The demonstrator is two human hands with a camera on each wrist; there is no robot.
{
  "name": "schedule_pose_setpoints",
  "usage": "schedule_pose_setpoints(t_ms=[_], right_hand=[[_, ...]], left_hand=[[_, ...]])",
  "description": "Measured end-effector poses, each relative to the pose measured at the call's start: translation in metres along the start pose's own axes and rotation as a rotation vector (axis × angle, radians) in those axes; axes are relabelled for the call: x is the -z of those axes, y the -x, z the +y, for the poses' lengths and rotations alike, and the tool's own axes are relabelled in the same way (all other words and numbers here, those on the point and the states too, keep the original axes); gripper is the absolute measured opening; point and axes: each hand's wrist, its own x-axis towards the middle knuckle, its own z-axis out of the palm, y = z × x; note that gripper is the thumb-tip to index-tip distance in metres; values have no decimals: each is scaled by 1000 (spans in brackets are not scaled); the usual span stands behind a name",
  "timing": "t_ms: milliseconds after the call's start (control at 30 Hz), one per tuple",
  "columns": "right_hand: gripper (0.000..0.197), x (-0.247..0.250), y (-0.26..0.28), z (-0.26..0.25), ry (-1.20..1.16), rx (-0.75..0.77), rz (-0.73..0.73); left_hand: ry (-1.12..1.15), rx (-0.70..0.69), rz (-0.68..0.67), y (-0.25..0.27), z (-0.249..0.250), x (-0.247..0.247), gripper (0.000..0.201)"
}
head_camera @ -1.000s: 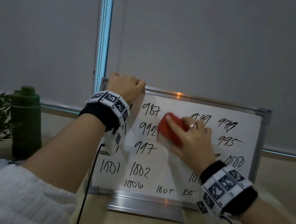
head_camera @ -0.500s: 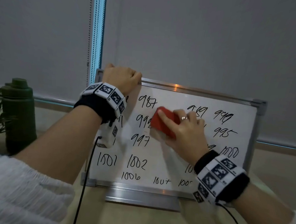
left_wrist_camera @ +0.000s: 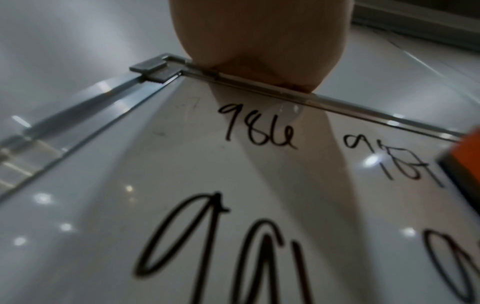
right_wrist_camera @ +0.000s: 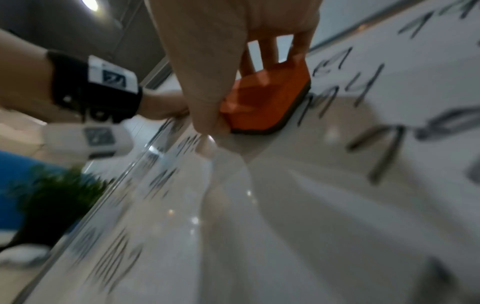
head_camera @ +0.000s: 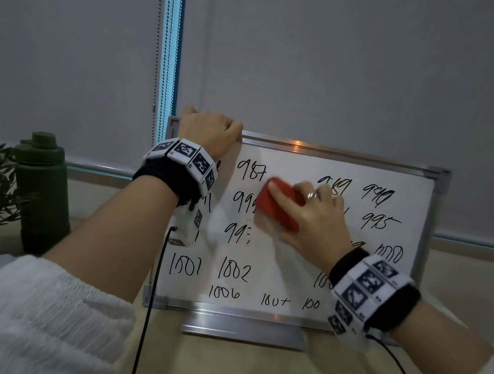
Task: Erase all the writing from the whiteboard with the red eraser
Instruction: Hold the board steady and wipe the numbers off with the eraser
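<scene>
Fingers (head_camera: 280, 193) of the right hand (head_camera: 314, 219) curled over the red eraser (head_camera: 277, 207), thumb pinching its lower edge, pad pressed flat to the whiteboard (head_camera: 282, 260) just left of centre. From the right wrist view, eraser (right_wrist_camera: 262, 102) gripped between thumb and fingers, dark felt face against the glossy surface. Left hand (head_camera: 210, 132) closed over the board's top rim at about 11 o'clock, clamping the frame steady; left wrist view shows the heel of that hand (left_wrist_camera: 259, 41) seated on the metal edge, fingers themselves hidden behind the rim.

Mid-wipe, by the look of it: a bare band through the middle of the board, the "997" at 9 o'clock of the eraser half gone, "992" partly covered. Plenty of writing left: "987" at 11 o'clock, figures at 1 to 3 o'clock, two rows along 6 o'clock, a column under the left wrist.

Next move probably a firm leftward or downward stroke across "992" and the remnant of "997", pad kept flat, pressure even, left grip held so the stand stays put. Then on to the right-hand columns and bottom rows.
</scene>
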Motion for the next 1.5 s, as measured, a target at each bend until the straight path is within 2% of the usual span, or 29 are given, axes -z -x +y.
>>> schedule_pose_setpoints(t_ms=[100, 167, 200, 333, 400, 433, 500, 567, 633, 667, 800, 867, 933, 1033, 1100, 1167, 1267, 1367, 1433, 1500], right_hand=[[77, -8, 28, -3, 36, 233, -90], [79, -4, 18, 6, 77, 310, -87], [77, -1, 7, 10, 91, 288, -58], [60, 11, -32, 16, 47, 15, 31], [58, 7, -25, 8, 31, -18, 30], [59, 3, -16, 2, 15, 17, 22], [62, -5, 13, -6, 21, 193, -16], [77, -10, 36, -11, 57, 378, -121], [83, -9, 31, -6, 74, 425, -145], [80, -7, 19, -2, 81, 388, -108], [61, 13, -40, 10, 32, 27, 39], [59, 11, -41, 4, 27, -29, 44], [61, 3, -20, -6, 11, 29, 36], [79, -9, 25, -17, 27, 296, -87], [86, -11, 33, -14, 50, 408, -146], [83, -7, 14, -7, 71, 365, -78], [72, 8, -33, 4, 50, 107, 53], [58, 10, -41, -8, 28, -51, 52], [63, 0, -20, -20, -2, -2, 24], [79, -9, 8, -29, 5, 175, -59]], left_hand=[[-8, -6, -2, -1, -1, -1, 50], [-13, -6, 2, -1, -1, -1, 51], [-14, -4, 3, -1, -1, -2, 50], [-20, 5, -14, -1, -1, -2, 50], [-18, 3, -21, 0, -1, 0, 50], [-17, 1, -17, 1, -1, 1, 51], [-27, -7, -14, 2, 0, 3, 51], [-34, -14, -20, 2, 0, 4, 52], [-40, -14, -18, 2, 0, 5, 52], [-43, -13, -20, 2, 0, 5, 52], [-32, -23, -25, 2, 0, 5, 50], [-17, -28, -22, 2, 0, 5, 49], [-19, -30, -11, 2, -2, 5, 50], [-30, -21, -24, 1, -3, 4, 52], [-26, -22, -33, 0, -3, 4, 53], [-27, -25, -27, 1, -2, 5, 52], [-40, -31, -24, 1, -1, 5, 49], [-40, -29, -23, 0, -2, 4, 49], [-45, -34, -22, 0, -3, 4, 50], [-45, -38, -34, 0, -3, 4, 50]])
